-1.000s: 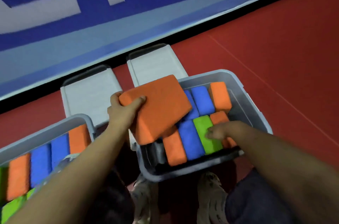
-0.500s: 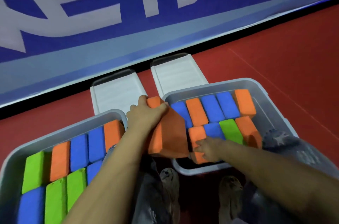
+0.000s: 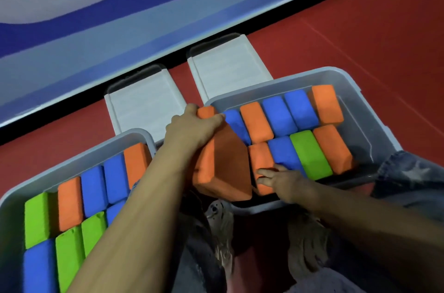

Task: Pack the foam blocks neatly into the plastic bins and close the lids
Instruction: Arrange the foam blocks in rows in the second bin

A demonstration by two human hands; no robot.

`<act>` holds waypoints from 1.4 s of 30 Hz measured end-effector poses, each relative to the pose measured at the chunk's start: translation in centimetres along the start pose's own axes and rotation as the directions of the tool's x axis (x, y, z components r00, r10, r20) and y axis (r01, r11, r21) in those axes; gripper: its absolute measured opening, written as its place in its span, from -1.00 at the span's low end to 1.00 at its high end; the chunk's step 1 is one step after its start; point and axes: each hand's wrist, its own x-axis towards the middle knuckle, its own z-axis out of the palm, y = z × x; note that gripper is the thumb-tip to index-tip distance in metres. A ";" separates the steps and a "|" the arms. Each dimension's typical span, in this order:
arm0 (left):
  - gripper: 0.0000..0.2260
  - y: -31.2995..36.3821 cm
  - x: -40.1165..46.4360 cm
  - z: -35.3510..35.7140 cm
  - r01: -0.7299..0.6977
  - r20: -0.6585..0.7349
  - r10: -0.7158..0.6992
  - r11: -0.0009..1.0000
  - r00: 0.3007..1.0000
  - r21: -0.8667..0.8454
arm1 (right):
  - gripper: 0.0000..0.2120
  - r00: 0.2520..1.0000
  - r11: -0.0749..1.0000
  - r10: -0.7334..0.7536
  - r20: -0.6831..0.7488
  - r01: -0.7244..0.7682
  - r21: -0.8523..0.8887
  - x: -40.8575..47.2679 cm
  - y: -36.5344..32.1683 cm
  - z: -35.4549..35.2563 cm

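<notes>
A blue and white banner (image 3: pixel 101 16) runs along the far side of the red floor (image 3: pixel 360 35). On the floor stand two grey plastic bins. The left bin (image 3: pixel 79 158) holds green, orange and blue foam blocks set in rows. The right bin (image 3: pixel 360 105) holds two rows of blue, orange and one green block. Behind the bins lie two white lids (image 3: pixel 144 105), flat and side by side.

The left hand (image 3: pixel 192 127) grips the top end of a big orange block (image 3: pixel 223 168), fingers curled over it; the block stands tilted at the left wall of the right bin. The right hand (image 3: pixel 283 178) rests with straight fingers on a small orange block (image 3: pixel 260 158) in the near row.
</notes>
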 end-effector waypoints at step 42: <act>-0.57 -3.3 1.8 13.8 -0.116 -0.251 0.135 0.989 0.958 0.089 | -0.09 0.998 0.100 -0.053 -0.013 0.019 0.995 0.2 -2.2 -3.6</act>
